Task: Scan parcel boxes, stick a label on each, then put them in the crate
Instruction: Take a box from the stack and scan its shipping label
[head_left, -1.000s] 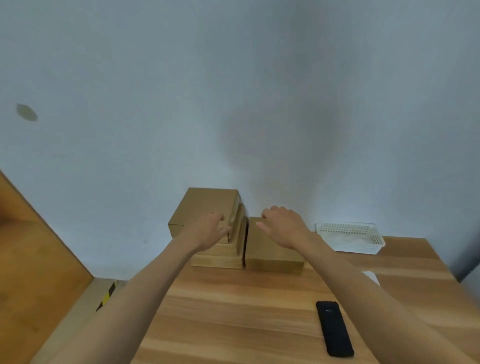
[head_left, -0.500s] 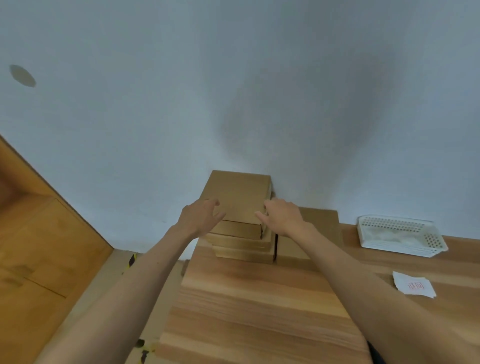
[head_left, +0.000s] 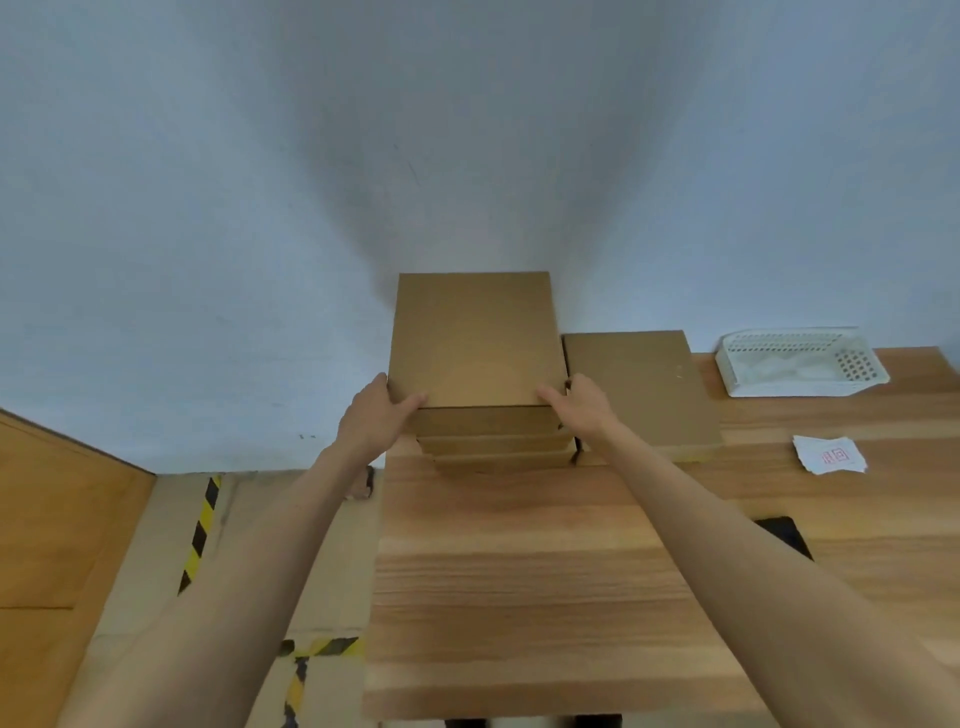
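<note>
Cardboard top box (head_left: 474, 340) sits on a stack of about 4 at the counter's (head_left: 519, 571) far left corner, against the wall. Left hand (head_left: 375, 415) and right hand (head_left: 581, 404) each have their grip clamped on its near corners. Lift straight up, keep it level, don't drag the boxes below. Labels (head_left: 830, 455) and crate (head_left: 802, 362) lie right of the stack.

Two bare forearms, no sleeves visible anywhere up to the frame edge. Bare left hand (head_left: 375, 415), bare right hand (head_left: 583, 410): no gloves, rings, watch or wristbands seen. Fingers (head_left: 413, 401) slim, nails too small to tell. No markings or tattoos on either arm. Nothing else of the body in shot.
</note>
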